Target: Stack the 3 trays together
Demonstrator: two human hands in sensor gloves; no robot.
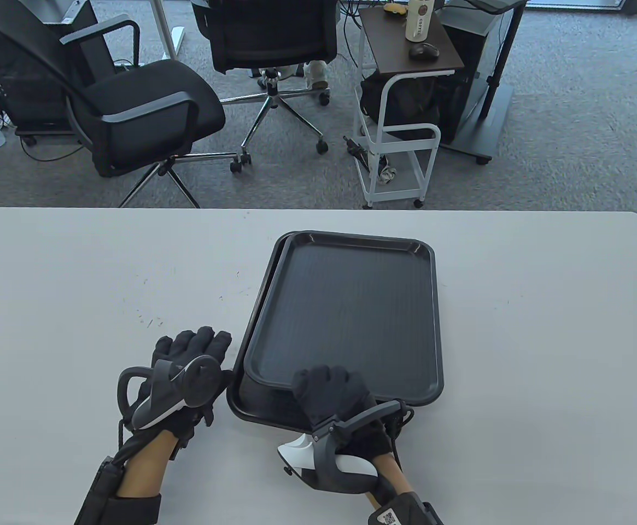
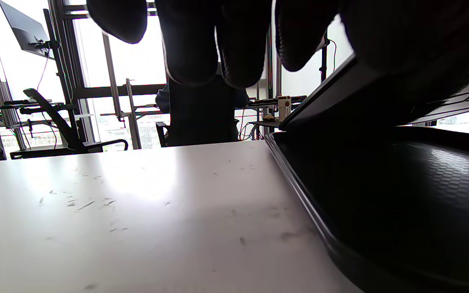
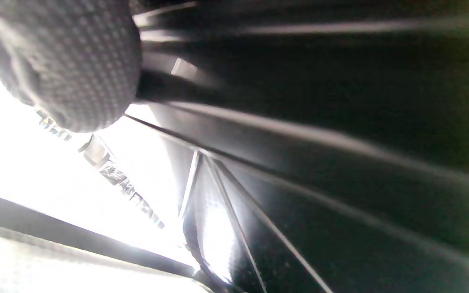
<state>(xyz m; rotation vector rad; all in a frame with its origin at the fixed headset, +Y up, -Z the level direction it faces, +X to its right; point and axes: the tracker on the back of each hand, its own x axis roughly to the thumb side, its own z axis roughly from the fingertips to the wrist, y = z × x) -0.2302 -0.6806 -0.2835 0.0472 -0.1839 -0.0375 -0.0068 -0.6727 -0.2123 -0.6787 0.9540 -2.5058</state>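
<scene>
A black top tray [image 1: 345,311] lies skewed on a lower black tray [image 1: 252,410] at the table's middle; a third tray cannot be told apart. My right hand [image 1: 329,391] grips the top tray's near edge, fingers over the rim. The left wrist view shows the top tray [image 2: 360,101] raised at a slant over the lower tray [image 2: 401,195]. My left hand [image 1: 187,355] is open, fingers stretched out, on the table just left of the lower tray. The right wrist view shows a gloved fingertip [image 3: 67,61] against dark tray surfaces [image 3: 320,122].
The white table [image 1: 77,273] carries small specks left of the trays. Beyond its far edge stand office chairs [image 1: 143,109] and a white rolling cart [image 1: 400,142].
</scene>
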